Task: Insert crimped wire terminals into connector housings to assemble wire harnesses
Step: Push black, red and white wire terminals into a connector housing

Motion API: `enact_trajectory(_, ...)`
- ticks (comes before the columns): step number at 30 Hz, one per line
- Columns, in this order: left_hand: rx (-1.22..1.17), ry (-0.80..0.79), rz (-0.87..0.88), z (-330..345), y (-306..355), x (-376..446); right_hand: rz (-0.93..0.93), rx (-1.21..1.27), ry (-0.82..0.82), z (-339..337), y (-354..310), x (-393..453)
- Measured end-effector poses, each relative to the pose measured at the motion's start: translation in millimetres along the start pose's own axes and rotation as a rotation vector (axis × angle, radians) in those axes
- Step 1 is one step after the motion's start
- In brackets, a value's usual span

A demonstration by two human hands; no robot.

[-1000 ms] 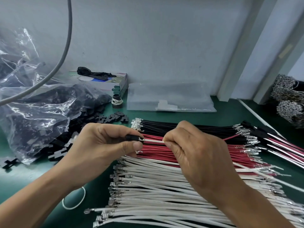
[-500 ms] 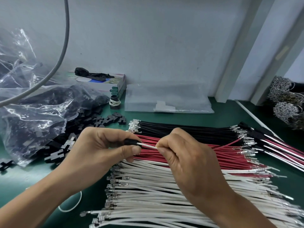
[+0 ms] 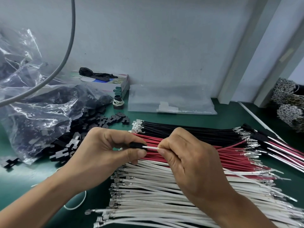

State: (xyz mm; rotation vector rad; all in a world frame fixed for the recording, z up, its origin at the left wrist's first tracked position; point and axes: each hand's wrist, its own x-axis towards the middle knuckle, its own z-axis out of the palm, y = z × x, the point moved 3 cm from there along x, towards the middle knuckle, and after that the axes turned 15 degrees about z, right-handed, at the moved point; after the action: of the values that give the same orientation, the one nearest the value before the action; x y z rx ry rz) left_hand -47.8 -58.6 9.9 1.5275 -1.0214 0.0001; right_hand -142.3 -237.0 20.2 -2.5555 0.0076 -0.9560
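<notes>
Black connector housing (image 3: 136,145) sits pinched between the thumb and curled fingers of the left hand (image 3: 105,153), poking out toward the right hand (image 3: 185,160). A white wire (image 3: 150,147) bridges the short gap between the two hands: one end enters the housing, and the other is pinched between thumb and forefinger of the right hand, whose other fingers are curled in. The wire's terminal cannot be seen at the housing's mouth.

Under and beyond both hands lie rows of loose wires on the green table (image 3: 19,180): white wires (image 3: 148,195) just below the hands, red wires (image 3: 230,155) directly behind the right hand, black wires (image 3: 189,129) farther behind them. Each shows crimped metal terminals at its ends. Left of the left hand, a heap of black housings (image 3: 65,148) spills from a clear plastic bag (image 3: 32,112). Well behind the right hand, a flat clear bag (image 3: 171,99) lies against the wall.
</notes>
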Motion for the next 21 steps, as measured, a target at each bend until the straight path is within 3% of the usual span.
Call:
enact_trajectory(8,0.013,0.010,0.036,2,-1,-2,-0.043,-0.027,0.018,2,0,-3)
enact_trajectory(12,-0.162,0.155,0.025,-7,-3,4,-0.080,-0.072,0.112,-9,3,7)
enact_trajectory(14,-0.188,0.203,0.035,-14,-1,7,-0.050,-0.095,0.079,-9,8,9)
enact_trajectory(17,-0.160,0.325,0.045,-35,3,12,0.031,-0.180,0.061,-9,16,10)
enact_trajectory(19,-0.139,0.409,0.049,-52,0,13,0.024,-0.190,0.159,-16,17,13)
enact_trajectory(21,0.051,0.460,0.075,-64,-2,14,0.004,-0.145,0.272,-29,15,18)
